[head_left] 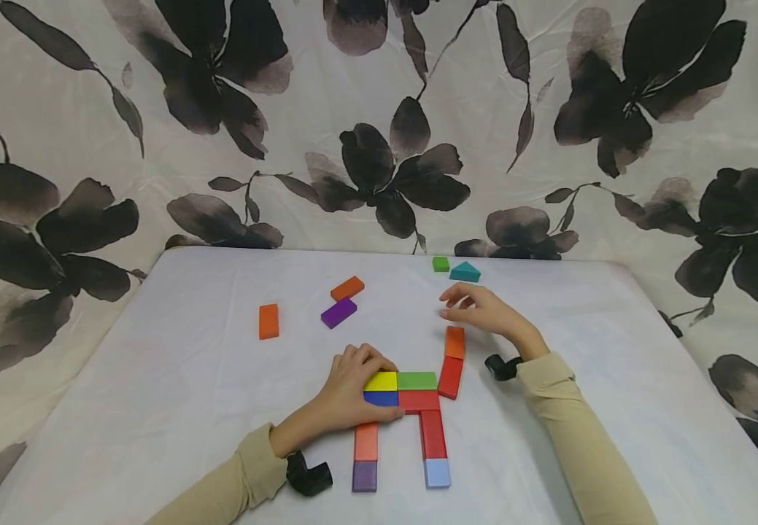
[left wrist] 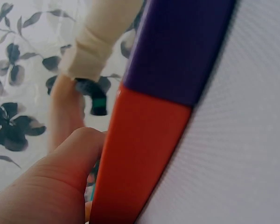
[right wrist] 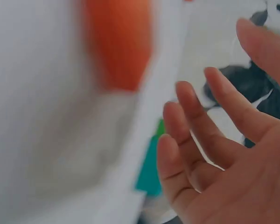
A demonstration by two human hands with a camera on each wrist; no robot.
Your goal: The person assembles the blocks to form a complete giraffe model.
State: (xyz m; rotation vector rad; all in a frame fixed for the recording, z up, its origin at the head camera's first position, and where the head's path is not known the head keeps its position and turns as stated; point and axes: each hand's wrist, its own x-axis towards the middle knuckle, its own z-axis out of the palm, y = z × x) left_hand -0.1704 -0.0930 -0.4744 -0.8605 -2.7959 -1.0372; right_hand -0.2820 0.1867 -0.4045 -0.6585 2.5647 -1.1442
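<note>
In the head view, my left hand [head_left: 346, 386] holds the left end of a flat figure of blocks. Its fingers curl past the far side of the yellow block [head_left: 381, 381]; its thumb lies along the near side of the blue block [head_left: 381, 399]. A green block [head_left: 416, 380] and a red block [head_left: 418, 400] adjoin these. My right hand [head_left: 484, 310] hovers with loosely bent fingers and nothing in it. Just nearer is an orange block [head_left: 454, 341], end to end with a slanted red block. In the right wrist view, its fingers [right wrist: 196, 135] are spread apart.
Toward the near edge, an orange-and-purple leg [head_left: 365, 476] and a red-and-light-blue leg [head_left: 437, 472] extend. Farther off lie a green cube [head_left: 441, 264], a teal triangle [head_left: 465, 272], a purple block [head_left: 338, 313] and two orange blocks [head_left: 269, 321]. Flowered cloth [head_left: 379, 175] hangs behind.
</note>
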